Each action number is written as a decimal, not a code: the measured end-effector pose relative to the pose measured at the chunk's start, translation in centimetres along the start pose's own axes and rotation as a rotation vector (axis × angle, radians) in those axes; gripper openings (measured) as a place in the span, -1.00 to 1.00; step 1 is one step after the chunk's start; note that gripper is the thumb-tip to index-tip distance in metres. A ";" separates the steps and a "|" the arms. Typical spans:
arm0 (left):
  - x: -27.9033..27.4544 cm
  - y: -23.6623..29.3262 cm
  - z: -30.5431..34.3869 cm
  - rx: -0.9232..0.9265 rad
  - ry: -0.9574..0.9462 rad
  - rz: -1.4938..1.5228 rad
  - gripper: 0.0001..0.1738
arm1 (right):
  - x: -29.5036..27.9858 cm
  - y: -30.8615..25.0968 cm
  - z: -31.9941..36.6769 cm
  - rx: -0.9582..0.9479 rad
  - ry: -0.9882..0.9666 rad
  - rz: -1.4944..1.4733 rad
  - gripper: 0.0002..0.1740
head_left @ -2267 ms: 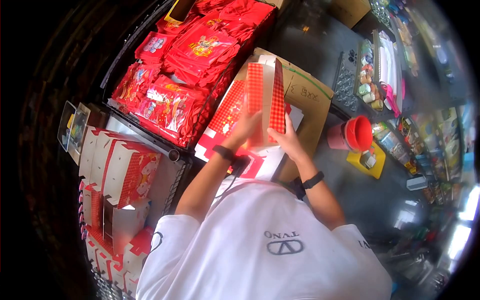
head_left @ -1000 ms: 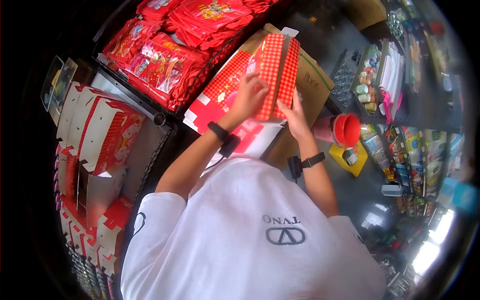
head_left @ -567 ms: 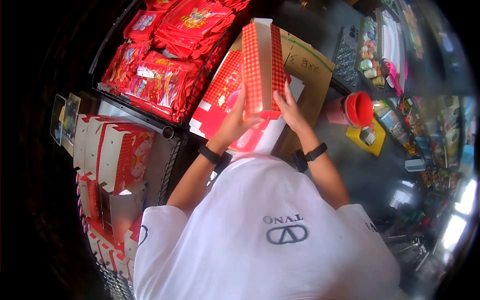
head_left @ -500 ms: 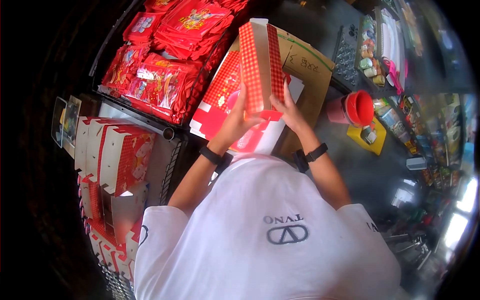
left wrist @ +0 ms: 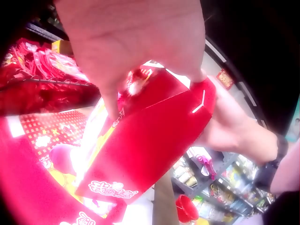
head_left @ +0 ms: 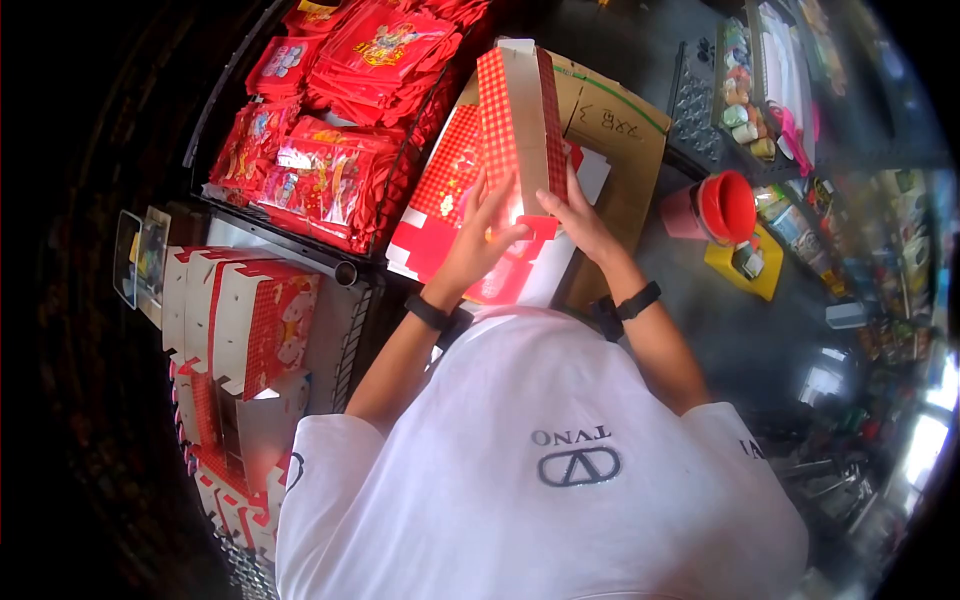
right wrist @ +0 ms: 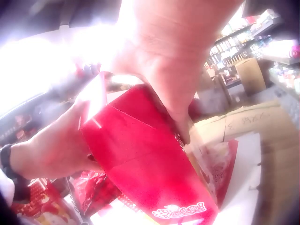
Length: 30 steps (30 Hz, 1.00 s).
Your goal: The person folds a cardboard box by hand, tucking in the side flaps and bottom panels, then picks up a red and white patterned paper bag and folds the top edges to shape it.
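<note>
A long cardboard box (head_left: 495,110) with red gingham sides and a plain inner face is held between both hands, its near end toward the body. My left hand (head_left: 478,242) grips its left side near that end, with the thumb pointing across the red end flap. On the opposite side, my right hand (head_left: 585,222) holds the box with its thumb at the near edge. The wrist views show the box's plain red face (left wrist: 150,136) with white-outlined lettering. Beneath it lie flat red-and-white printed box blanks (head_left: 440,190) on a brown carton (head_left: 615,130).
A wire basket of red printed bags (head_left: 380,60) stands at the upper left. Several folded boxes (head_left: 240,310) are stacked at the left. To the right are a red bucket (head_left: 725,205), a yellow tray (head_left: 745,265) and shelves of packaged goods (head_left: 800,230).
The box has turned from showing its gingham faces to showing its plain inside face. Most recently, the left hand has shifted slightly along the near end, its thumb by the red flap.
</note>
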<state>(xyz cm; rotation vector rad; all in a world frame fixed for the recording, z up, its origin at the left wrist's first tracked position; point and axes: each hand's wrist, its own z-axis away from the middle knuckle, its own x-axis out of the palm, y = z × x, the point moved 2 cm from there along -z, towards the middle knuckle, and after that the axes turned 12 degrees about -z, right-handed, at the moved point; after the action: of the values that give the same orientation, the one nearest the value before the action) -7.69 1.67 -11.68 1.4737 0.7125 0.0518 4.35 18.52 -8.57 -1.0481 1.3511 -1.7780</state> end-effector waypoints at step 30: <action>-3.5 4.5 -1.6 0.206 -0.047 -0.422 -0.51 | -1.9 2.6 2.7 -0.088 0.077 0.187 -0.14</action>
<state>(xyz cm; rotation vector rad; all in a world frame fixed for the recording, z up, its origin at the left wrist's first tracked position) -9.47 2.16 -6.07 1.4839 1.0000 -0.3881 7.69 18.32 -11.09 -0.8755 1.5341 -1.6484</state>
